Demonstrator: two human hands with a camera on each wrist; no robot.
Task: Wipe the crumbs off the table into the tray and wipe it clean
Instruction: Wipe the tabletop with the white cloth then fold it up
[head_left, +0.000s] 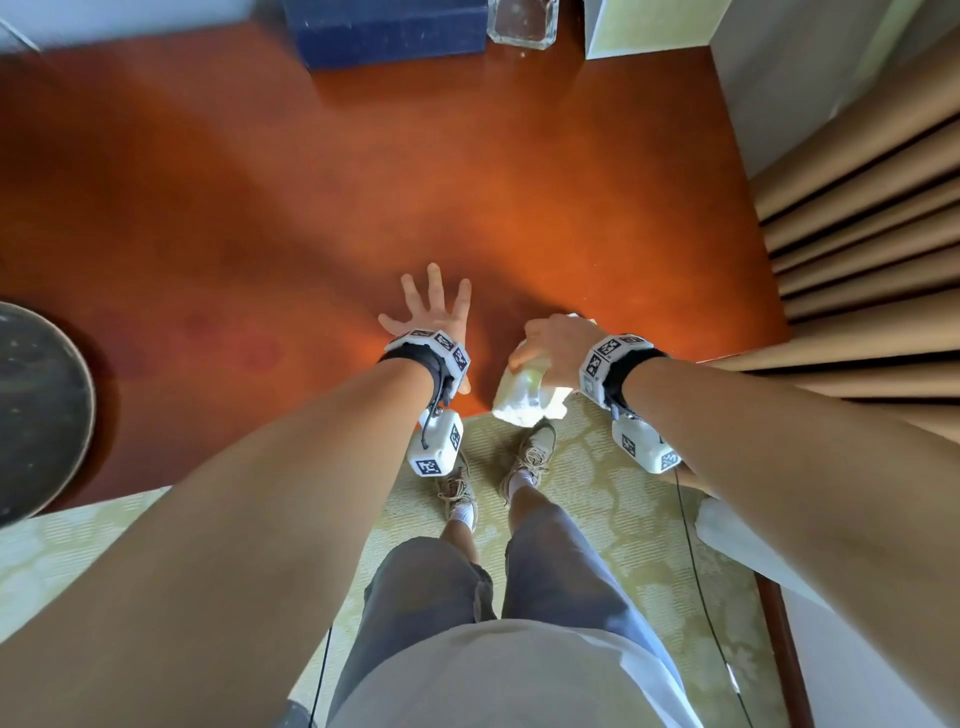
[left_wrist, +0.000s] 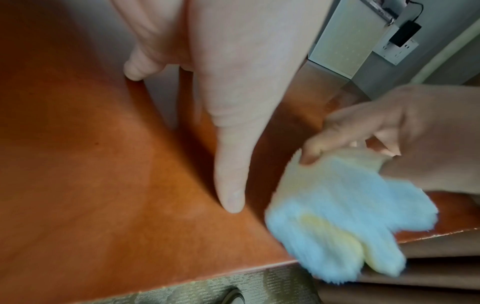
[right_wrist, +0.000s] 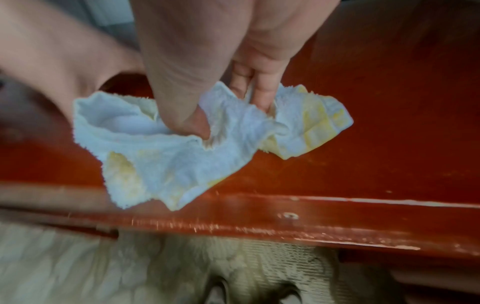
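Note:
My left hand (head_left: 432, 312) lies flat on the red-brown table (head_left: 337, 182) near its front edge, fingers spread and holding nothing. In the left wrist view its thumb (left_wrist: 230, 174) points down onto the wood. Just to its right, my right hand (head_left: 551, 347) grips a crumpled white and pale yellow cloth (head_left: 525, 399) at the table's front edge. The right wrist view shows thumb and fingers (right_wrist: 261, 96) pinching the cloth (right_wrist: 179, 152), which hangs partly over the edge. Small pale specks lie along the table's front lip (right_wrist: 259, 230). A dark round tray (head_left: 47, 415) sits at the far left.
A dark blue box (head_left: 389, 28), a clear glass container (head_left: 522, 23) and a pale box (head_left: 649, 26) stand at the table's back. Beige curtain folds (head_left: 857, 234) hang close on the right. My legs and shoes (head_left: 530, 457) stand on patterned carpet below the edge.

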